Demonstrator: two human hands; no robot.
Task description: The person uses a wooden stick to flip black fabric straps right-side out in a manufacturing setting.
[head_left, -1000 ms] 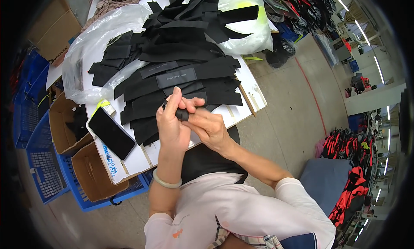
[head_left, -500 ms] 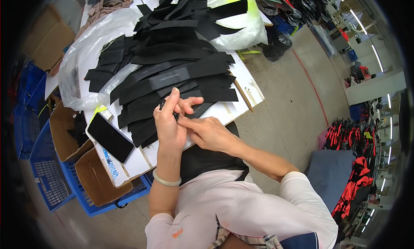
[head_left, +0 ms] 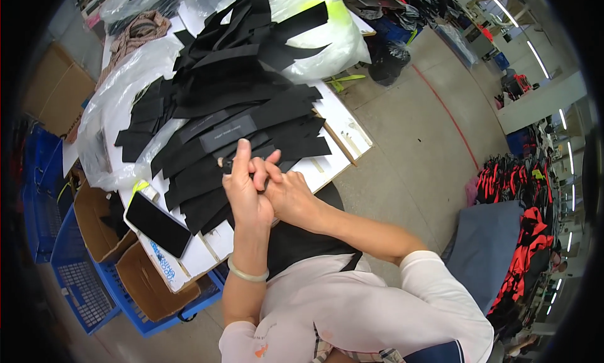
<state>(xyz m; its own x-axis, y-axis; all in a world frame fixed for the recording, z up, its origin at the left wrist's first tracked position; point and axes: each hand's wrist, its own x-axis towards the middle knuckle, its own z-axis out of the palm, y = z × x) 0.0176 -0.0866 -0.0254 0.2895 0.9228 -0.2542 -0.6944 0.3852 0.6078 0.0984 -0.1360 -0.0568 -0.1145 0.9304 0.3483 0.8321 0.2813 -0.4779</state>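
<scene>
My left hand (head_left: pixel 246 190) is raised over the near edge of a pile of black fabric strips (head_left: pixel 217 102), its thumb pointing up and its other fingers curled. A small dark object (head_left: pixel 226 166) with a pale tip shows beside that hand's fingers; its kind is unclear. My right hand (head_left: pixel 291 199) presses against the left palm with its fingers bent inward, and whatever lies between the two hands is hidden. Beneath them the strips overlap in a fan across the white table (head_left: pixel 348 136). Dark grey labels (head_left: pixel 229 134) lie on top of the strips.
A phone (head_left: pixel 158 224) rests at the table's left corner. Clear plastic bags (head_left: pixel 104 117) flank the pile. Blue crates (head_left: pixel 82 278) and cardboard boxes (head_left: pixel 146 284) stand low on the left. Grey cloth (head_left: pixel 483 250) and black-and-red pieces (head_left: pixel 516 187) are on the right.
My right hand has shifted left and closed in against the left palm; its extended index finger is now bent. The view has shifted slightly, moving the table leftward.
</scene>
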